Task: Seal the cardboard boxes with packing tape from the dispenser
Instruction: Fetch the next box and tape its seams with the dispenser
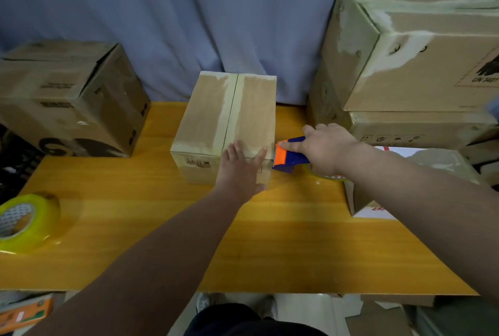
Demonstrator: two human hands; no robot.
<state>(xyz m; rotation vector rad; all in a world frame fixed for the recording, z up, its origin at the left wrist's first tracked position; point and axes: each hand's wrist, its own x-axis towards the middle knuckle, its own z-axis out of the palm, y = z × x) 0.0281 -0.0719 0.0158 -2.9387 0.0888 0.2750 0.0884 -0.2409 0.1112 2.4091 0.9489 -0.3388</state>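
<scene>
The small cardboard box [216, 119] stands upright in the middle of the yellow wooden table [162, 214], its top flaps down and a pale strip of tape [228, 109] running along the centre seam from its far edge to its near edge. The left hand [240, 171] lies flat against the near right corner of this box, fingers straight and spread, with the fingertips reaching over the top edge. Touching the right near edge of the box is the tape dispenser [287, 157], blue with an orange front, its front end pressed to the cardboard. The right hand [324, 146] is curled round the dispenser's handle, with the thumb laid along its upper side; the dispenser's own roll [321, 175] shows partly below the wrist.

Well to the left of the box and nearer the person, a spare roll of clear tape [24, 219] lies on the table. To the far left of the box stands a larger printed carton [67, 98] whose top flaps are not quite flat. To the right of the box two large taped cartons are stacked, the upper carton [421, 52] on the lower carton [405, 128], and nearer than them sits a white-labelled box [378, 200]. Behind the box hangs a blue curtain [189, 12]
</scene>
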